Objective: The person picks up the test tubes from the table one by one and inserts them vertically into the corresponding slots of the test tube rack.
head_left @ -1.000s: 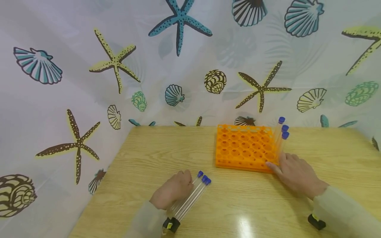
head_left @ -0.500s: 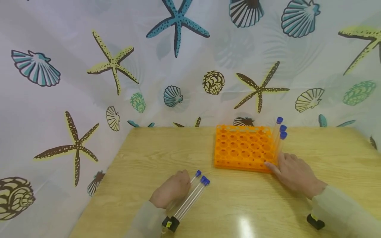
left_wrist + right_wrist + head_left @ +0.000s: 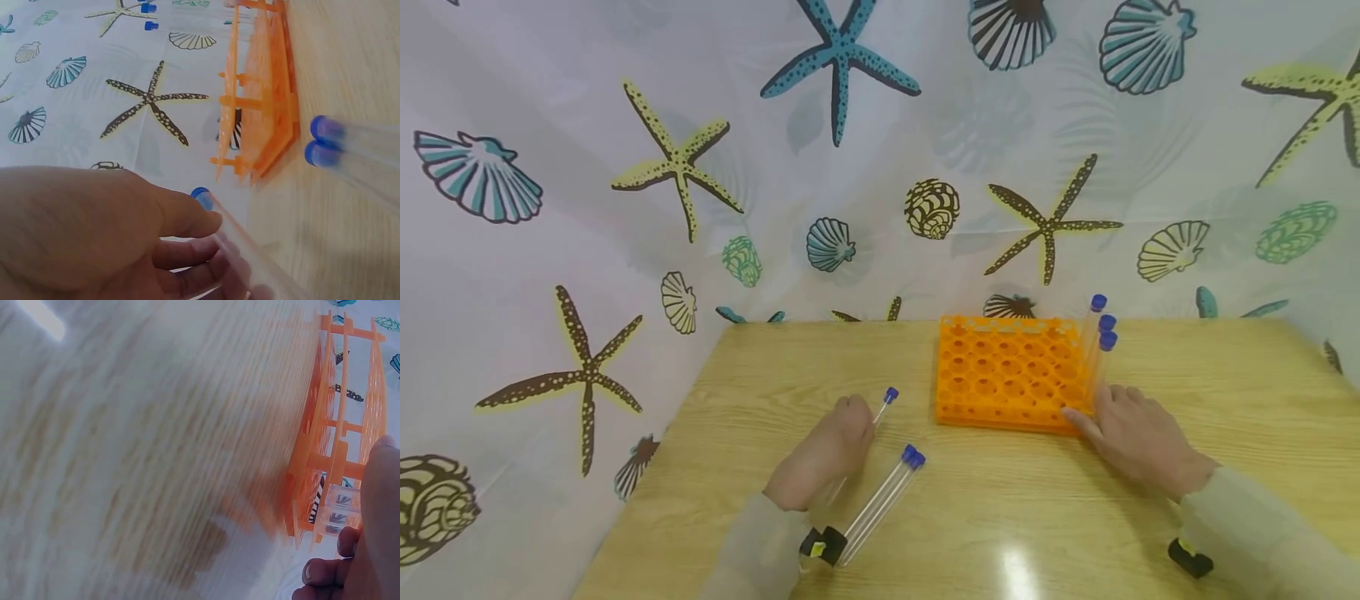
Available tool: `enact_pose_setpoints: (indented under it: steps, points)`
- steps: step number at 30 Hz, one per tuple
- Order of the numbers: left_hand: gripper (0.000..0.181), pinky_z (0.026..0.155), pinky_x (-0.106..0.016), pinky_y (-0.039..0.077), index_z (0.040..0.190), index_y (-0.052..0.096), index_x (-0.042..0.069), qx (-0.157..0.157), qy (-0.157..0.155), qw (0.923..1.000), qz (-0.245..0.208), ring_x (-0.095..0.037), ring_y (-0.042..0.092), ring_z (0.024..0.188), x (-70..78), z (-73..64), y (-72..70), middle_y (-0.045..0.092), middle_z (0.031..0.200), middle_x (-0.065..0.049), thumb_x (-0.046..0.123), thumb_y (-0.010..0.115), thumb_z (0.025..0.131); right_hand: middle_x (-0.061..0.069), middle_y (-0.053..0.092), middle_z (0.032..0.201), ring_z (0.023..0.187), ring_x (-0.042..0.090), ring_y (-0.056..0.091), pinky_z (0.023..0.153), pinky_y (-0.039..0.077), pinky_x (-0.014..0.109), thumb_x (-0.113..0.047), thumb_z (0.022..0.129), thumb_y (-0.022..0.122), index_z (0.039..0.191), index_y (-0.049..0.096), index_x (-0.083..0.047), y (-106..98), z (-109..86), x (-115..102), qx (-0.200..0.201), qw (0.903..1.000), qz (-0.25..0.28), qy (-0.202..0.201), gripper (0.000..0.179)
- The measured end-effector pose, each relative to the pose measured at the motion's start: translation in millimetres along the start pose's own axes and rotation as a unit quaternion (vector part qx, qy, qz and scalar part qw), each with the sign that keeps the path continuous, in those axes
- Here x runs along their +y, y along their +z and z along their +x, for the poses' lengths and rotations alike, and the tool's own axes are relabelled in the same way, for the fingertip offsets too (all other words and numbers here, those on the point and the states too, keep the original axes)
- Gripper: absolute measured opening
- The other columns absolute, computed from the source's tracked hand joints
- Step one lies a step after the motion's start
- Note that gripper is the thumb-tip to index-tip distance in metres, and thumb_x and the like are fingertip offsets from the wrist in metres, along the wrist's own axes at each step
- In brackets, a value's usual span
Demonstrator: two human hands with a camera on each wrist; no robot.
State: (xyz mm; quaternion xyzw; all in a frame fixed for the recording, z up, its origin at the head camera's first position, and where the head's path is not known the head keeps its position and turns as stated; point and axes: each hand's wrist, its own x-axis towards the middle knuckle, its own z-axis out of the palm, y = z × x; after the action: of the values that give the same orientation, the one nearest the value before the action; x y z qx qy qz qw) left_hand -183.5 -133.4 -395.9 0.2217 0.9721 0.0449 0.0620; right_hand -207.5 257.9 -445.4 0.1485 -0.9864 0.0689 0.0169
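My left hand (image 3: 823, 454) pinches a clear test tube (image 3: 253, 253) with a blue cap between thumb and fingers, tilted over the table. Two more capped test tubes (image 3: 880, 510) lie side by side on the table, just right of that hand. An orange test tube rack (image 3: 1000, 413) stands to the right of centre. Three blue-capped test tubes (image 3: 1100, 360) are upright in its right end column. At the rack's front right corner, my right hand (image 3: 1142, 433) holds on, its thumb on the front edge and its fingers along the side.
The wooden table (image 3: 1000, 517) reaches back to a white cloth (image 3: 880, 192) printed with starfish and shells. Behind and to the left, this cloth bounds the work area. Bare holes fill most of the rack.
My left hand has lifted one test tube away from the other two, moving it forward and slightly left. The right hand stays at the rack's corner.
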Motion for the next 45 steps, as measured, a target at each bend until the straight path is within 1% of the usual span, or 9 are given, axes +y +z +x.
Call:
enact_pose_setpoints:
  steps: [1, 2, 3, 12, 20, 27, 34, 36, 45]
  points:
    - [0.019, 0.059, -0.024, 0.044, 0.108, 0.052, -0.009, 0.006, -0.006, 0.9997, -0.021, -0.014, 0.043, 0.069, 1.2, 1.9, -1.5, 0.045, 0.084, -0.008, 0.006, 0.041, 0.104, 0.014, 0.056, 0.087, 0.076, 0.027, 0.053, 0.069, 0.046, 0.045, -0.058, 0.103, 0.035, 0.097, 0.048, -0.002, 0, 0.2, 0, 0.0, 1.0, -0.001, 0.001, 0.058]
    - [0.018, 0.06, -0.026, 0.045, 0.107, 0.05, -0.009, 0.024, -0.02, 0.9944, -0.101, -0.016, 0.044, 0.07, 2.6, 3.8, -2.5, 0.046, 0.084, -0.01, 0.006, 0.04, 0.105, 0.014, 0.057, 0.088, 0.077, 0.027, 0.053, 0.069, 0.046, 0.045, -0.058, 0.103, 0.036, 0.097, 0.048, -0.002, 0, 0.2, -1, 0.001, 1.0, 0.0, 0.0, 0.058]
    - [0.018, 0.06, -0.028, 0.045, 0.107, 0.048, -0.009, 0.044, -0.036, 0.9828, -0.176, -0.017, 0.045, 0.07, 4.3, 5.9, -4.1, 0.046, 0.085, -0.011, 0.006, 0.039, 0.105, 0.013, 0.056, 0.087, 0.076, 0.026, 0.052, 0.069, 0.046, 0.045, -0.058, 0.103, 0.036, 0.097, 0.047, -0.002, 0, 0.3, -1, 0.002, 1.0, 0.0, 0.0, 0.058]
    - [0.016, 0.077, -0.034, 0.047, 0.114, 0.046, -0.002, 0.088, -0.051, 0.9552, -0.278, -0.022, 0.049, 0.083, 26.8, 25.5, -20.0, 0.05, 0.096, -0.012, 0.011, 0.041, 0.105, 0.01, 0.052, 0.082, 0.071, 0.023, 0.047, 0.065, 0.041, 0.039, -0.057, 0.103, 0.036, 0.094, 0.046, -0.003, -1, -0.2, -2, 0.009, 1.0, -0.002, -0.001, 0.056]
    - [0.022, 0.077, -0.032, 0.047, 0.122, 0.046, -0.004, 0.135, -0.019, 0.9448, -0.298, -0.02, 0.049, 0.085, 52.0, 37.8, -27.7, 0.052, 0.105, -0.013, 0.012, 0.042, 0.106, 0.006, 0.045, 0.076, 0.068, 0.022, 0.041, 0.062, 0.035, 0.034, -0.055, 0.103, 0.038, 0.093, 0.044, -0.004, 0, -1.4, -3, 0.01, 0.9999, -0.006, -0.001, 0.053]
    - [0.031, 0.085, -0.03, 0.049, 0.134, 0.045, -0.002, 0.159, 0.014, 0.9471, -0.279, -0.021, 0.051, 0.1, 70.1, 45.0, -30.9, 0.051, 0.12, -0.015, 0.014, 0.039, 0.108, 0.006, 0.044, 0.075, 0.067, 0.022, 0.041, 0.062, 0.034, 0.035, -0.054, 0.104, 0.037, 0.091, 0.043, -0.004, 1, -1.0, -5, 0.012, 0.9999, -0.006, -0.003, 0.052]
    - [0.028, 0.084, -0.025, 0.049, 0.129, 0.049, 0.0, 0.193, 0.038, 0.9243, -0.327, -0.02, 0.053, 0.1, 91.2, 56.6, -32.4, 0.053, 0.118, -0.013, 0.016, 0.043, 0.107, 0.006, 0.043, 0.074, 0.067, 0.022, 0.04, 0.062, 0.033, 0.034, -0.054, 0.104, 0.038, 0.09, 0.043, -0.004, -1, -1.3, -4, 0.013, 0.9999, -0.003, -0.003, 0.052]
    - [0.026, 0.083, -0.023, 0.049, 0.127, 0.05, 0.0, 0.2, 0.043, 0.9211, -0.331, -0.019, 0.053, 0.099, 98.2, 59.5, -30.5, 0.053, 0.117, -0.013, 0.014, 0.045, 0.106, 0.006, 0.045, 0.075, 0.068, 0.022, 0.041, 0.063, 0.035, 0.036, -0.055, 0.103, 0.038, 0.092, 0.044, -0.004, -1, -1.3, -5, 0.009, 1.0, -0.001, 0.0, 0.053]
    - [0.026, 0.087, -0.02, 0.048, 0.127, 0.05, 0.004, 0.19, 0.064, 0.9219, -0.332, -0.016, 0.053, 0.102, 123.5, 72.5, -29.9, 0.054, 0.119, -0.008, 0.02, 0.046, 0.106, 0.007, 0.047, 0.077, 0.069, 0.023, 0.043, 0.064, 0.039, 0.037, -0.056, 0.103, 0.038, 0.094, 0.046, -0.003, 1, -1.8, -4, 0.01, 0.9999, -0.013, 0.003, 0.054]
